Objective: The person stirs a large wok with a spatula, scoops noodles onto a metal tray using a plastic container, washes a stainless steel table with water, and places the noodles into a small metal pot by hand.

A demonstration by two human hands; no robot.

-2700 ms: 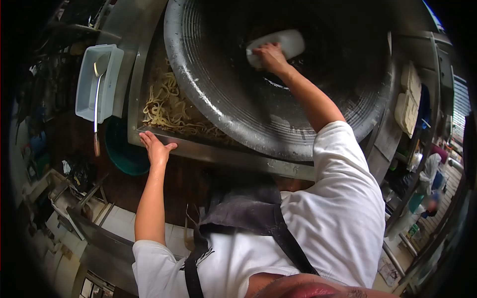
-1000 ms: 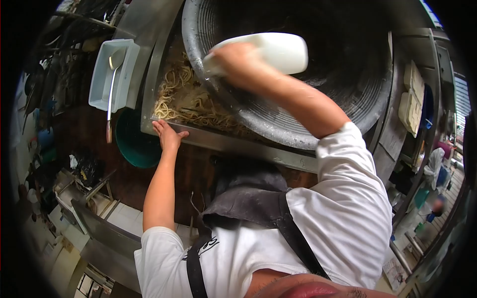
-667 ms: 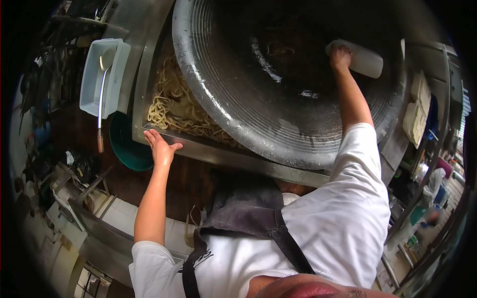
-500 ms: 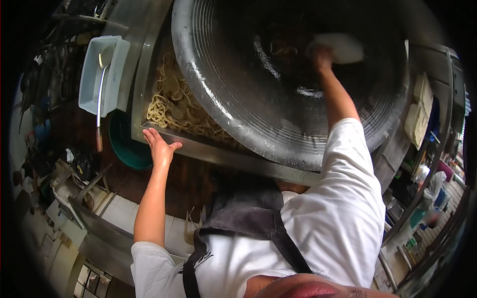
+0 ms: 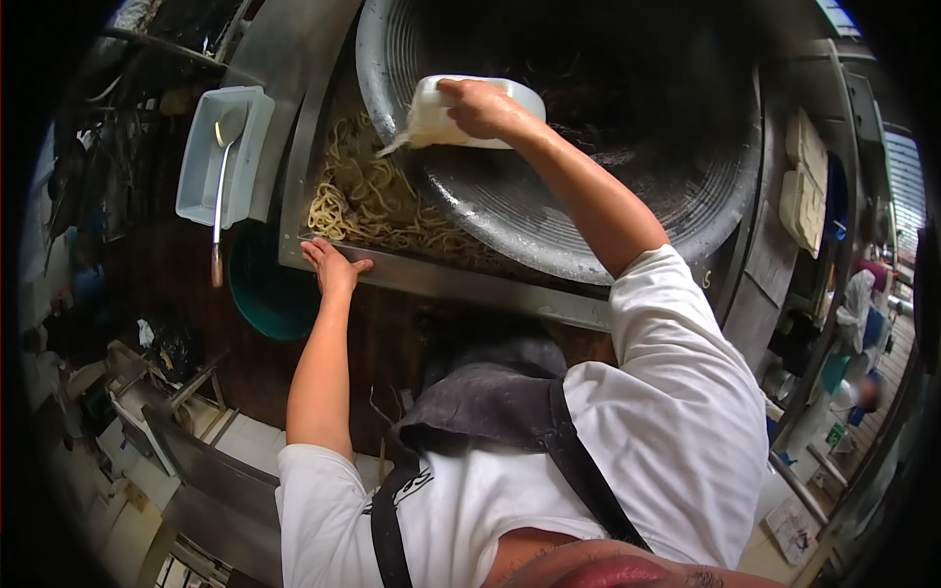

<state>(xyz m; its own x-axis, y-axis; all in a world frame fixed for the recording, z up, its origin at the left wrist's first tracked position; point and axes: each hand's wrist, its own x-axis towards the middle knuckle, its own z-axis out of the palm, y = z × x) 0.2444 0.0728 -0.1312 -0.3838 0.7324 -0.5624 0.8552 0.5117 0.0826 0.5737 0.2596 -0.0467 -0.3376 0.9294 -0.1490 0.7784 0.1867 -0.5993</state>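
My right hand (image 5: 482,106) grips a white plastic jug-like scoop (image 5: 524,96), tilted over the left rim of a huge dark wok (image 5: 627,211). Cloudy liquid streams from the scoop's left end toward noodles (image 5: 338,211) lying in the metal trough around the wok. Part of the scoop is hidden behind my hand. My left hand (image 5: 334,267) lies with fingers spread on the trough's steel front edge (image 5: 461,291), close to its left corner.
Left of the trough stands a pale blue plastic bin (image 5: 250,147) with a long-handled ladle (image 5: 223,167) in it. Below sits a green tub (image 5: 263,294). Beige containers (image 5: 804,186) stand at the right, beyond the wok.
My right hand has brought the scoop from the wok's far right interior to its left rim, where liquid now pours out. My left hand stays on the steel edge.
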